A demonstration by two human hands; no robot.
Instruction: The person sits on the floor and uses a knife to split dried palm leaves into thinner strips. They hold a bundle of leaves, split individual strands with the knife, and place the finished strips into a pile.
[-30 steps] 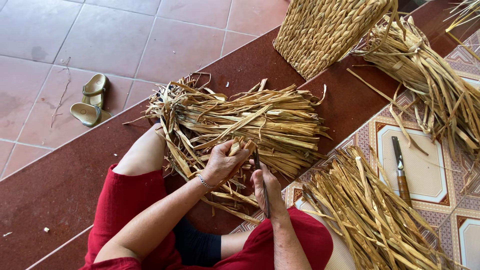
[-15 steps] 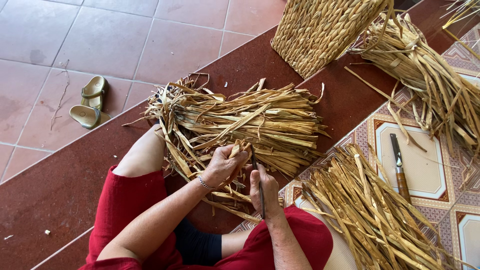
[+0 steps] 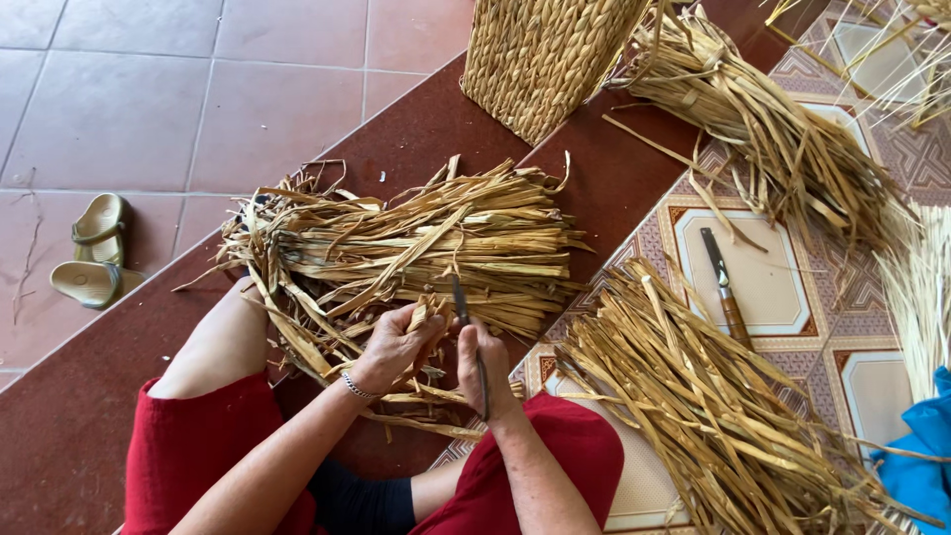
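A big bundle of dried straw-coloured leaf strips (image 3: 416, 243) lies across my lap and the dark red step. My left hand (image 3: 394, 345), with a bracelet at the wrist, is shut on a folded strip at the near edge of that bundle. Right beside it my right hand (image 3: 477, 369) grips a small knife (image 3: 464, 307), blade pointing up against the strip held by the left. My knees in red trousers frame both hands.
A woven basket (image 3: 540, 54) stands at the top. More strip bundles lie at the lower right (image 3: 713, 416) and upper right (image 3: 783, 139). A second knife (image 3: 725, 287) rests on the patterned tile. Sandals (image 3: 94, 253) sit on the left floor. Blue cloth (image 3: 916, 451) shows at the right edge.
Both hands have stayed close together at the bundle's near edge; the left hand has shifted its grip slightly on the strip. The bundles have not moved.
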